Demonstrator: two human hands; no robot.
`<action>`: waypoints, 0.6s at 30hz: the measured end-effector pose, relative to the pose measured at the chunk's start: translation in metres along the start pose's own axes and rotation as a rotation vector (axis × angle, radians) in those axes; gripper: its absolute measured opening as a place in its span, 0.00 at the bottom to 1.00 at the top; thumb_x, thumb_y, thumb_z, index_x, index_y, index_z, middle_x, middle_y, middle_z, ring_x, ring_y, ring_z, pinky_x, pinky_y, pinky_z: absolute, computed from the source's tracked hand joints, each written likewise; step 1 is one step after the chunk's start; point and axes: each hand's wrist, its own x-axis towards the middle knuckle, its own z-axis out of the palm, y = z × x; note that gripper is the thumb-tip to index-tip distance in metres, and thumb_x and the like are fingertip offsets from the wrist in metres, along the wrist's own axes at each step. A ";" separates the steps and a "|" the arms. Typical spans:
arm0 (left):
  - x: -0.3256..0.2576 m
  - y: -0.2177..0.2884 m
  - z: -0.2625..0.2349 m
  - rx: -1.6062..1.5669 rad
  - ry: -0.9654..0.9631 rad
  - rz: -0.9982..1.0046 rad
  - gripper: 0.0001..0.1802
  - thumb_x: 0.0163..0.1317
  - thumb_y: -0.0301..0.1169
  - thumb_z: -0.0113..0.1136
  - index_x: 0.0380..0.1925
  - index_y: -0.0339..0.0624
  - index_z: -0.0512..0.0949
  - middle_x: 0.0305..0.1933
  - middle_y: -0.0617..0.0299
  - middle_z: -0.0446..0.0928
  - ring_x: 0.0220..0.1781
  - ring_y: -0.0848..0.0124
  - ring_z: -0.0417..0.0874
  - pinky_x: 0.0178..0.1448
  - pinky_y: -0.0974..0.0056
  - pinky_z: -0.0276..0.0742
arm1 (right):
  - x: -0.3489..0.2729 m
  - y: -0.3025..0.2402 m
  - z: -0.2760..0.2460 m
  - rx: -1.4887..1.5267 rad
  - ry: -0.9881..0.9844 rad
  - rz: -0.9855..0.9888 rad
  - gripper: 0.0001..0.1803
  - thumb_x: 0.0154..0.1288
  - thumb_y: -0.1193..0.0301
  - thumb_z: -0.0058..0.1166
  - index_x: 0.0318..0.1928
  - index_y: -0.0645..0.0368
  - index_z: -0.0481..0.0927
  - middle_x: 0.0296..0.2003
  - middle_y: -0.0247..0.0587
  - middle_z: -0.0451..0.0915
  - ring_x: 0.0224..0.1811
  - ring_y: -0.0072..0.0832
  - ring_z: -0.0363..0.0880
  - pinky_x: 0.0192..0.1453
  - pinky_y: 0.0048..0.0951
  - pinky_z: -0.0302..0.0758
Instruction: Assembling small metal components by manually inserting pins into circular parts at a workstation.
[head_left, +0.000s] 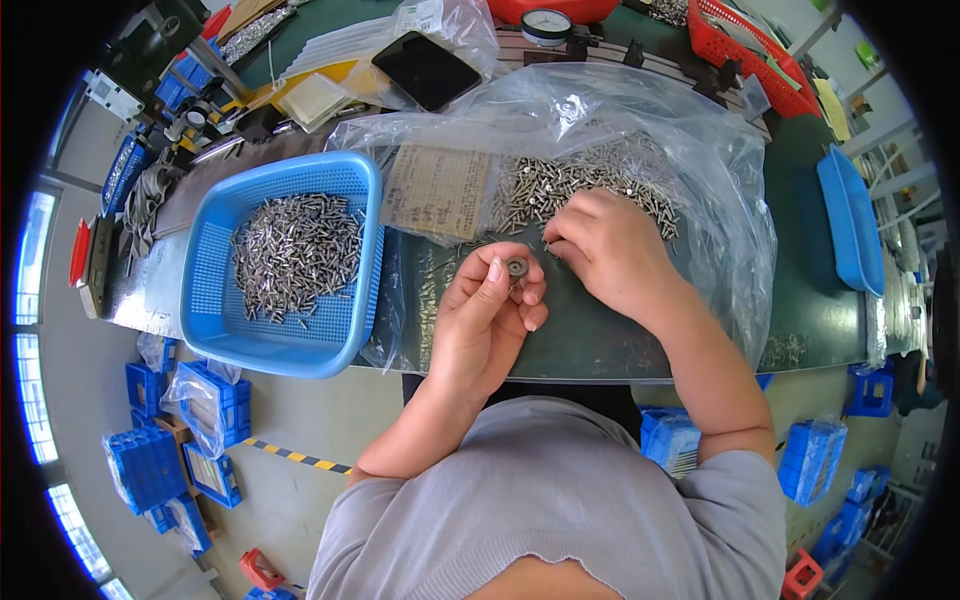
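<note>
My left hand (488,310) is closed around a small round metal ring-shaped part (516,268), gripped between thumb and fingers with its face turned up. Just right of it, my right hand (612,250) has its thumb and fingertips pinched together at the near edge of a heap of small metal pins (545,188). What that pinch holds, if anything, is too small to make out. The heap lies on and partly under a clear plastic bag (715,190). Beside it, left of the pins, is a brown handwritten card (437,190) under the plastic.
A blue basket (368,260) to the left holds many similar metal pins (300,255). Behind the bag lie a black phone (426,70), a round dial gauge (547,25) and a red basket (750,50). On the right sits a blue tray (850,220) on the green table (815,320).
</note>
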 end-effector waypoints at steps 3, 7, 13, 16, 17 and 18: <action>0.000 0.000 0.001 0.009 0.002 -0.012 0.13 0.69 0.35 0.47 0.48 0.40 0.71 0.39 0.58 0.70 0.36 0.73 0.67 0.35 0.71 0.64 | 0.000 -0.002 0.002 -0.065 -0.008 -0.038 0.08 0.46 0.75 0.61 0.30 0.57 0.78 0.27 0.39 0.75 0.35 0.38 0.75 0.38 0.38 0.72; -0.001 0.000 0.000 0.010 -0.002 -0.002 0.13 0.69 0.35 0.48 0.48 0.41 0.71 0.40 0.59 0.70 0.36 0.73 0.67 0.35 0.71 0.64 | 0.001 -0.001 -0.004 0.096 -0.020 0.040 0.07 0.49 0.77 0.60 0.30 0.59 0.77 0.27 0.39 0.76 0.32 0.36 0.76 0.36 0.32 0.72; -0.001 0.002 0.000 -0.024 0.013 -0.041 0.10 0.67 0.33 0.51 0.44 0.41 0.72 0.38 0.60 0.74 0.34 0.75 0.70 0.36 0.69 0.66 | 0.001 -0.008 -0.019 0.642 -0.104 0.355 0.04 0.56 0.80 0.58 0.33 0.61 0.77 0.30 0.30 0.78 0.31 0.18 0.75 0.35 0.20 0.71; -0.001 0.001 0.000 -0.023 0.012 -0.042 0.09 0.67 0.33 0.51 0.42 0.41 0.72 0.37 0.59 0.75 0.33 0.75 0.71 0.35 0.69 0.67 | 0.000 -0.011 -0.017 0.834 -0.087 0.383 0.04 0.57 0.80 0.57 0.33 0.61 0.77 0.31 0.27 0.77 0.32 0.14 0.74 0.36 0.19 0.70; 0.000 0.001 -0.001 -0.017 0.002 -0.045 0.09 0.67 0.33 0.51 0.42 0.41 0.72 0.37 0.59 0.75 0.33 0.75 0.71 0.34 0.69 0.68 | -0.001 -0.012 -0.016 0.928 -0.063 0.377 0.04 0.57 0.80 0.58 0.33 0.61 0.77 0.31 0.27 0.77 0.32 0.14 0.74 0.35 0.19 0.70; 0.000 0.001 0.000 -0.011 -0.009 -0.047 0.09 0.68 0.33 0.51 0.42 0.41 0.72 0.36 0.58 0.75 0.33 0.75 0.72 0.34 0.69 0.68 | -0.001 -0.016 -0.016 0.928 -0.064 0.376 0.04 0.57 0.80 0.58 0.33 0.61 0.77 0.31 0.27 0.77 0.32 0.14 0.74 0.35 0.19 0.70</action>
